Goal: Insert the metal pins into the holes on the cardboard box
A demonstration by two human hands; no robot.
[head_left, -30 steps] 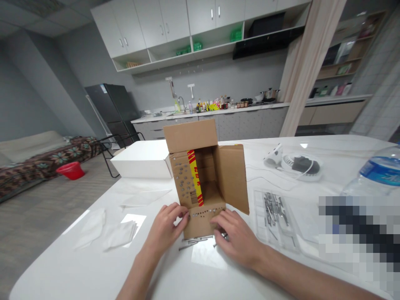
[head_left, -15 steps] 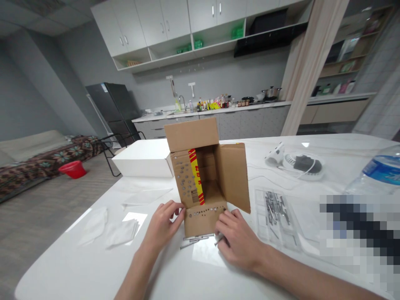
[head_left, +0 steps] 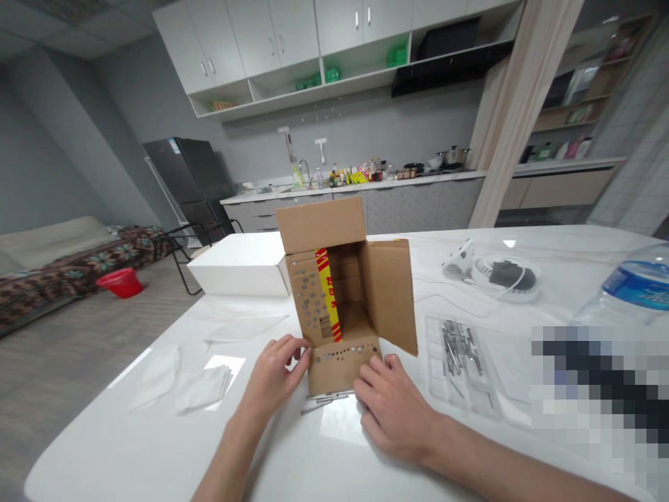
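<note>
- Cardboard box (head_left: 342, 307) stands on the white counter (head_left: 130, 446), open side facing the person, its near flap pierced with rows of nails.
- Loose nails (head_left: 325, 399) lie on the counter, touching the box's front edge, long axis left–right.
- Left hand (head_left: 272, 380): fingers loosely curled against the flap's left corner, holding nothing.
- Right hand (head_left: 389, 404): nearer the nails, just right of them, fingers loosely spread, flat on the counter.

Both forearms reached forward; the left hand (head_left: 269, 380) curled with its thumb raised, while the right hand (head_left: 393, 404) lay palm-down, fingers bent
</note>
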